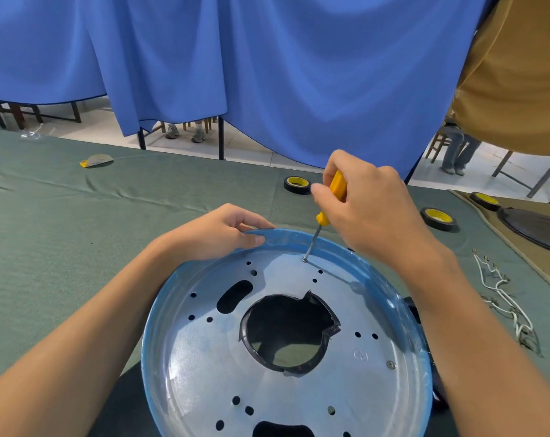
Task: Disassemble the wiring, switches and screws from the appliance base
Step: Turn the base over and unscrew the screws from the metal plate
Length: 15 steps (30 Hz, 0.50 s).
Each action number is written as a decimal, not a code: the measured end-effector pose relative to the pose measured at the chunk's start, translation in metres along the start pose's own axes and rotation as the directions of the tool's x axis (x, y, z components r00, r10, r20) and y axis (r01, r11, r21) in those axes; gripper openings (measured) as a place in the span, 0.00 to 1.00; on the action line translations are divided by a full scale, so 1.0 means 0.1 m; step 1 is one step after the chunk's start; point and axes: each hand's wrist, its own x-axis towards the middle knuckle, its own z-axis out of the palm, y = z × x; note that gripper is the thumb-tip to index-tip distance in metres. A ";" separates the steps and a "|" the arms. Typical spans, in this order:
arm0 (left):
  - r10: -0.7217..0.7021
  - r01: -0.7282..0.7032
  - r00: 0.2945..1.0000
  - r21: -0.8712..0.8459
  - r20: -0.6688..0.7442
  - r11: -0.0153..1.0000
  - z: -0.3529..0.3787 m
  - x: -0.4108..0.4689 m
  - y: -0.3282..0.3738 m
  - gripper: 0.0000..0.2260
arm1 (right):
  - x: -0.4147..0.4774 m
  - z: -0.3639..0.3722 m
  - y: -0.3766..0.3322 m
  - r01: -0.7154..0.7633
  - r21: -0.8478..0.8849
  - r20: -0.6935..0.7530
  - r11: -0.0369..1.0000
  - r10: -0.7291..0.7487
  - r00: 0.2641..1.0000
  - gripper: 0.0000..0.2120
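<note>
While the left hand (217, 234) grips the rim of the appliance base (179, 367) at about 11 o'clock, fingers curled over the outer edge and thumb laid along the lip, the right hand (371, 209) is wrapped round the yellow handle of a screwdriver (322, 218). Its tip is seated in a screw (305, 259) near 12 o'clock on the pan floor, just inside the wall. The base, a blue-rimmed metal dish with a large central cut-out, lies on the green cloth (78, 231) directly in front of the person. The step in hand looks like backing out this far screw. A second screw (391, 364) sits near 4 o'clock on the base, so the screw work is not finished. A bundle of white wires (500, 291) lies on the cloth off at 3 o'clock, well apart from the base, which suggests the wiring is already out. No switch is visible from this angle. The next move calls for firm downward pressure while turning, so the tip does not slip out of the head, and for the left hand to stop the light dish from spinning. Once loose, the small screw will need lifting clear so it does not roll through a hole.
</note>
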 end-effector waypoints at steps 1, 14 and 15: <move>-0.002 0.002 1.000 0.000 0.000 1.000 0.00 0.00 -0.01 0.12 | 0.00 -0.01 0.00 -0.014 -0.002 0.028 1.000 0.014 1.000 0.06; 0.002 -0.002 1.000 0.007 0.004 1.000 -0.01 0.01 -0.03 0.12 | 0.01 -0.02 0.00 -0.075 0.048 0.075 0.996 0.071 0.995 0.09; 0.001 -0.001 1.000 0.006 0.005 1.000 -0.01 0.01 -0.03 0.12 | 0.01 -0.02 0.01 -0.080 0.036 0.074 0.996 0.078 0.994 0.10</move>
